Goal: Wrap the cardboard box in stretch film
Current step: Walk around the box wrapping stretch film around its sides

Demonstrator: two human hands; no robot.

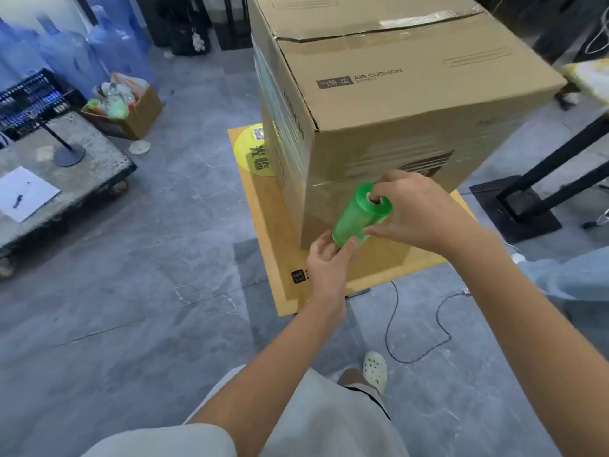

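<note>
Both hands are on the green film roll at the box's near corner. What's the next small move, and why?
Probably carry the green film roll around the near corner, keeping the film taut. The right hand holds its upper end and the left hand its lower end, tilted against the cardboard box; film bands already show on the box's lower sides.

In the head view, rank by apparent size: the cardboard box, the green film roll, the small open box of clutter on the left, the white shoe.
1. cardboard box
2. small open box, though it is farther off
3. green film roll
4. white shoe
</note>
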